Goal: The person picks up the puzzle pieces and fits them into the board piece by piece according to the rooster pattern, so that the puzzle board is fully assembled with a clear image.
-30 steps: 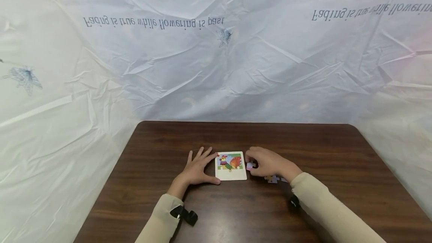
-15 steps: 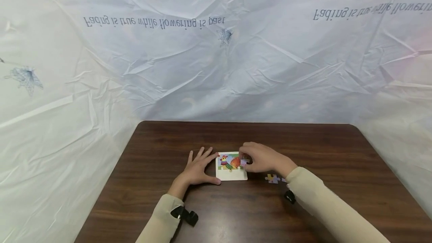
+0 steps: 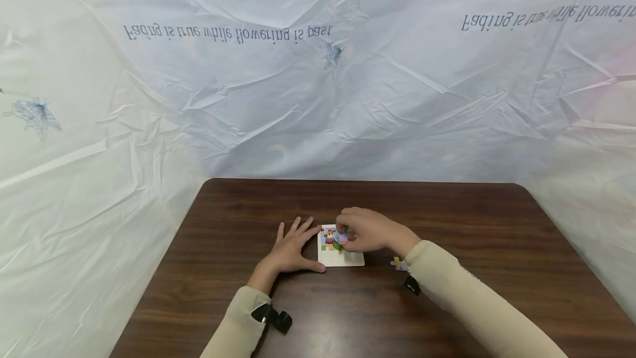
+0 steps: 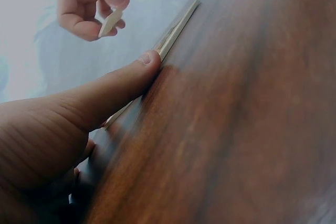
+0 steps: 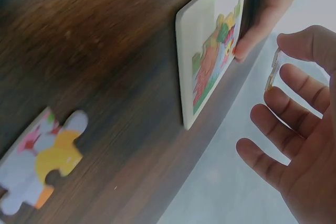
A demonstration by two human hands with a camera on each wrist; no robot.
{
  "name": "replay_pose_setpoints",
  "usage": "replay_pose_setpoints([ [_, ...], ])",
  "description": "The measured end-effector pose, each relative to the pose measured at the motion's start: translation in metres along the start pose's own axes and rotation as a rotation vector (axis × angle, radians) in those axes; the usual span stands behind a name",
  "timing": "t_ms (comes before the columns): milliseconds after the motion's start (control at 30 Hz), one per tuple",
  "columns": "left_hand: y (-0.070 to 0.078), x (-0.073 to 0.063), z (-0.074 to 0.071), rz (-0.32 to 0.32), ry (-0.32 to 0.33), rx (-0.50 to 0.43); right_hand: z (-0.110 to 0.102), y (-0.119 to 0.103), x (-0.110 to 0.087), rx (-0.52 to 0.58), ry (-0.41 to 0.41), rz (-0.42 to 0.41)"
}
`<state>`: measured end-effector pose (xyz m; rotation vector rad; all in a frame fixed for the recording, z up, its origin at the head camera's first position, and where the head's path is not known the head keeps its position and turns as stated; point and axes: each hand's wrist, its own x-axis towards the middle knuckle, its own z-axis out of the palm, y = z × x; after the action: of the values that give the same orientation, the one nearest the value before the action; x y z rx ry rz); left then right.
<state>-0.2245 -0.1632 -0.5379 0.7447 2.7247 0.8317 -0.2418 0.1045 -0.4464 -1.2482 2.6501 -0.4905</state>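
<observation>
While the left hand sits with fingers spread wide, thumb touching one puzzle board just to its right, the right hand pinches a single puzzle piece between thumb and fingers, right above that board! Down on the counter, near the right wrist, at least one loose piece shows yellow and lavender.

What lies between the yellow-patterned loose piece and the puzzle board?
Bare tabletop: nothing sits between the loose piece and the board in the right wrist view.
</observation>
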Motion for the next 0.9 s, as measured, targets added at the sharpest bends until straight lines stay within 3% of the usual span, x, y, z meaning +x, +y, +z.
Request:
replay_pose_setpoints([
  [267,0.000,-0.002,0.000,0.012,0.000,-0.016,0.011,-0.009,0.015,0.012,-0.030,-0.052],
  [500,-0.001,-0.002,0.000,0.010,0.000,-0.022,0.022,-0.019,0.024,0.014,-0.070,-0.056],
  [900,-0.002,-0.001,0.002,0.006,-0.001,-0.016,0.041,-0.016,0.029,0.007,-0.100,-0.050],
])
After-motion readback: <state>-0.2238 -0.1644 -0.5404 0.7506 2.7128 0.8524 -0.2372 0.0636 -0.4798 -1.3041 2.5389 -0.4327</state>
